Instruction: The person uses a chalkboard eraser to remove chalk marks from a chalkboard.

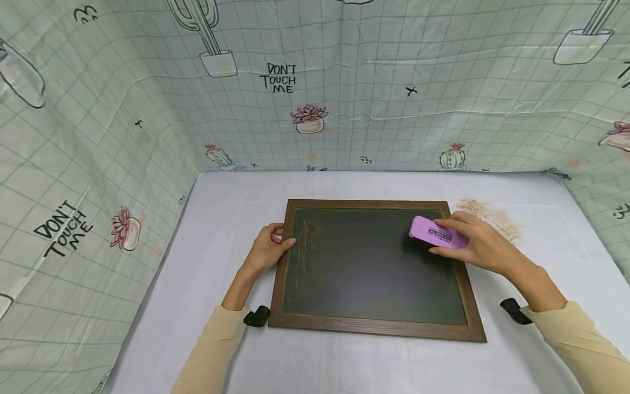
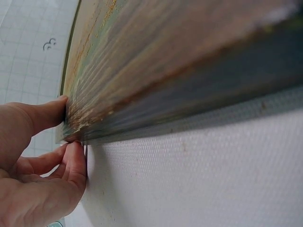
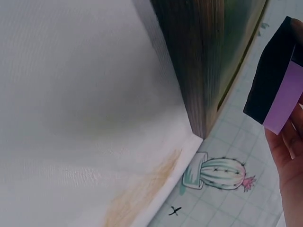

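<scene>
A chalkboard in a brown wooden frame lies on the white table, with yellowish chalk marks along its left side. My left hand pinches the left edge of the frame near the upper corner, thumb on top and fingers beneath, as the left wrist view also shows. Over the board's upper right part, my right hand grips a purple chalkboard eraser between thumb and fingers. In the right wrist view, the eraser's dark felt side shows, held off the board. Printing on its top is too small to read.
Brownish dust is spread on the table beyond the board's upper right corner. A printed grid cloth with cactus drawings hangs behind and at both sides. Black wrist-worn devices sit near both cuffs.
</scene>
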Demonstrator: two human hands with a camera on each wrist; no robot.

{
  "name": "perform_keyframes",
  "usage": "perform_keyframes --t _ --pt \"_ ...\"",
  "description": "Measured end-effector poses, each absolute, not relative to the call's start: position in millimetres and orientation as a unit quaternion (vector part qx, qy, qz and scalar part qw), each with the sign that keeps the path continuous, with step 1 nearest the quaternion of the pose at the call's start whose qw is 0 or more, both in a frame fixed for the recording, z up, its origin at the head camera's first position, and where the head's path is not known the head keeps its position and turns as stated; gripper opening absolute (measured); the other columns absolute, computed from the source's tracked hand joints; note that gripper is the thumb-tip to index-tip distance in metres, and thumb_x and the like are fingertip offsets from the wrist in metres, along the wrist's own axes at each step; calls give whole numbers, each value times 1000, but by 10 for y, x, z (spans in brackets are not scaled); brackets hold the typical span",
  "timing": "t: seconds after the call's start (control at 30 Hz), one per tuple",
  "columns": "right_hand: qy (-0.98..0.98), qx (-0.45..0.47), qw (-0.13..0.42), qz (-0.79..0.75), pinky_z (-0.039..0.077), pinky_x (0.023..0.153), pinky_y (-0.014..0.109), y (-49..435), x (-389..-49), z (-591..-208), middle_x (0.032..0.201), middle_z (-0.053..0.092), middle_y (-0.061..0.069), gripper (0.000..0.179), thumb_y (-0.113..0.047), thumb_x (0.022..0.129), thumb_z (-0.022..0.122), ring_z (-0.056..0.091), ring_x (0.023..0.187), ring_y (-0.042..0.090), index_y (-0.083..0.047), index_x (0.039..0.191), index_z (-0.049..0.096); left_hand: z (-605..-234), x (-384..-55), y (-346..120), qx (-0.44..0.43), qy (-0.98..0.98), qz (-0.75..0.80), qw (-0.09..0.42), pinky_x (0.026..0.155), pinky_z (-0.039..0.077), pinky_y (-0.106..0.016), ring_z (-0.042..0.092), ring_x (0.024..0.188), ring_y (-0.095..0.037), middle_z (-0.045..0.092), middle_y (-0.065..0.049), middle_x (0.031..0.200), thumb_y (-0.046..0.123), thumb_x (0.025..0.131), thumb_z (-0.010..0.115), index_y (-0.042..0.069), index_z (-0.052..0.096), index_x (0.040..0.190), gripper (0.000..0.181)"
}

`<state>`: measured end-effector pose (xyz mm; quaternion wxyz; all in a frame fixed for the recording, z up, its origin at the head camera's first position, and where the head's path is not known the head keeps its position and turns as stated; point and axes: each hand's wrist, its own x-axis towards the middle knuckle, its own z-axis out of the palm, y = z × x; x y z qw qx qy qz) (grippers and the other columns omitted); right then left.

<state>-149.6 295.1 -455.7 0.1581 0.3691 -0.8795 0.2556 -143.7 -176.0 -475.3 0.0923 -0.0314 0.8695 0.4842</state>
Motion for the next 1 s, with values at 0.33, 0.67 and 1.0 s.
perform_keyframes --t 0.33,0.67,1.0 --pt "-878 346 200 265 41 72 12 3170 -1654 -4556 101 67 11 58 -29 67 97 54 86 17 2 111 75 -4768 -1444 -1758 -26 869 486 89 88 45 -42 52 108 -33 52 -25 129 13 100 69 -9 45 147 57" --pt "-892 311 206 258 38 74 12 3304 -1705 -4541 98 68 13 65 -6 53 98 52 84 11 3 113 75 -4749 -1435 -1756 -23 869 486 87 90 45 -43 52 109 -33 53 -24 130 13 99 70 -9 45 147 58" --pt "-902 261 215 268 37 68 18 3429 -1779 -4576 90 65 9 61 -7 55 96 46 79 4 4 112 76 -4747 -1429 -1764 -22 869 486 84 90 45 -43 52 108 -33 53 -24 129 12 99 70 -10 45 146 58"
